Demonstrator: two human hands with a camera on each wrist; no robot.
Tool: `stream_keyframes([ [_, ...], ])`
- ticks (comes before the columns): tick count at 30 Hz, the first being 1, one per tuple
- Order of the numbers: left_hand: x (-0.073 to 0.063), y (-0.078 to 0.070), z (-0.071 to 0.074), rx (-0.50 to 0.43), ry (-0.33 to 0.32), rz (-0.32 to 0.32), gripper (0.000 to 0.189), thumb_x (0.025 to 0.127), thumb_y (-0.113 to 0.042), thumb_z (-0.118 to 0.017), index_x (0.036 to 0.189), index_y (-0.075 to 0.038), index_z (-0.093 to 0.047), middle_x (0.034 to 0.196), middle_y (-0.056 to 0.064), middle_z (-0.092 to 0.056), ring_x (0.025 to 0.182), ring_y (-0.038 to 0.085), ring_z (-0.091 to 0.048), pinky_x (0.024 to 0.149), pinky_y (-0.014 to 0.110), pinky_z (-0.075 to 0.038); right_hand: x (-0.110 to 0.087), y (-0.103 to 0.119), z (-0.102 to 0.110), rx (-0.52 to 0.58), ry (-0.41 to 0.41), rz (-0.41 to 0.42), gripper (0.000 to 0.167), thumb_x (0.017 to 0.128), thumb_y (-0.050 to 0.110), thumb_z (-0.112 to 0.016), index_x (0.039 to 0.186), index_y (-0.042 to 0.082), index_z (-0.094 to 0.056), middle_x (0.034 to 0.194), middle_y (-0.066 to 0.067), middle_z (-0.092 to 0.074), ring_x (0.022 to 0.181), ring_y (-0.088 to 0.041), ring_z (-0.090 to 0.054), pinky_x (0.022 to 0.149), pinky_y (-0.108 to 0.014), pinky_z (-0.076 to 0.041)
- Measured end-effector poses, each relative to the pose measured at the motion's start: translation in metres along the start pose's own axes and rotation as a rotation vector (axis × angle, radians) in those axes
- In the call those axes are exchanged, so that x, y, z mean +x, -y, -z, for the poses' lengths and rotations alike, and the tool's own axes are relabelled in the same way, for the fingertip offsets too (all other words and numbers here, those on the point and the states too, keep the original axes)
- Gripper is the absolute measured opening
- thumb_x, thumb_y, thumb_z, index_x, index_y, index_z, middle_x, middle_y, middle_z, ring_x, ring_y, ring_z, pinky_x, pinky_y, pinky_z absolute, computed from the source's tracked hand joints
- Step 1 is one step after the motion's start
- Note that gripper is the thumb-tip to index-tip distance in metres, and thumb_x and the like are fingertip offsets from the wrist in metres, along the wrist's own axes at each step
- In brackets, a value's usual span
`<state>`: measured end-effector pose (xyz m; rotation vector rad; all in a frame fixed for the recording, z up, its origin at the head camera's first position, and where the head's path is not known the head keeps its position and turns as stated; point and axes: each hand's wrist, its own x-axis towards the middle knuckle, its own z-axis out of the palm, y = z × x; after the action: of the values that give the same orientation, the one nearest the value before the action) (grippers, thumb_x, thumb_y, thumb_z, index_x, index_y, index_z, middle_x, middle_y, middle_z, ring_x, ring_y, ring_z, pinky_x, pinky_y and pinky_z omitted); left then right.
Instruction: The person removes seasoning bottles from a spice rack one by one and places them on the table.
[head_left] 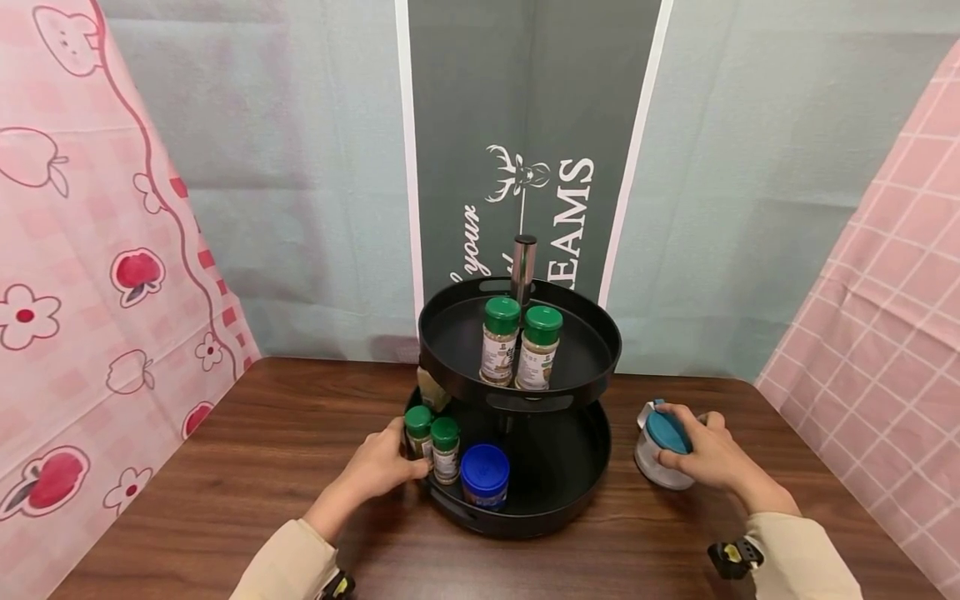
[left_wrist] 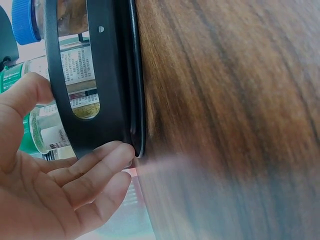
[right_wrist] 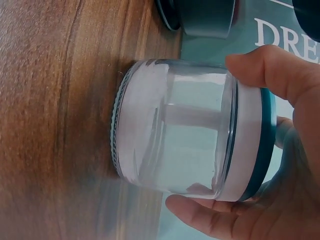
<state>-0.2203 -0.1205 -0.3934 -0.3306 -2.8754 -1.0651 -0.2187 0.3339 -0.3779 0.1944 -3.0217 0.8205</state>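
At the left side of a black two-tier round rack, my left hand (head_left: 378, 458) holds the wall of the lower tray (head_left: 525, 524). In the left wrist view its thumb lies over the rim and the fingers (left_wrist: 107, 162) press the outer wall (left_wrist: 114, 65). Just inside that rim stand two green-capped spice bottles (head_left: 446, 462) and a blue-lidded jar (head_left: 486, 471). Off to the rack's right, my right hand (head_left: 708, 450) grips a clear jar (right_wrist: 185, 130) around its blue-and-white lid (right_wrist: 252, 145). White powder shows through the jar's wall, and its base is close to the tabletop.
Two more green-capped spice bottles (head_left: 498, 342) stand on the upper tray (head_left: 450, 371). A metal post (head_left: 524, 262) rises through the rack's middle. Behind the wooden table (head_left: 262, 442) hangs a grey-blue cloth, with pink cloths at both sides.
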Motion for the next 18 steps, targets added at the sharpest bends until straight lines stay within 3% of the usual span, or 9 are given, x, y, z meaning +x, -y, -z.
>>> stream_keyframes([
  [18, 0.0004, 0.0005, -0.0001, -0.001, 0.001, 0.002, 0.059, 0.066, -0.024, -0.077, 0.114, 0.002, -0.053, 0.087, 0.009, -0.062, 0.075, 0.022, -0.056, 0.067, 0.042, -0.046, -0.0020, 0.0022, 0.0052, -0.044, 0.019, 0.049, 0.077, 0.080, 0.035, -0.070, 0.139, 0.005, -0.031, 0.108, -0.036, -0.028, 0.085, -0.044, -0.048, 0.065, -0.051, -0.043],
])
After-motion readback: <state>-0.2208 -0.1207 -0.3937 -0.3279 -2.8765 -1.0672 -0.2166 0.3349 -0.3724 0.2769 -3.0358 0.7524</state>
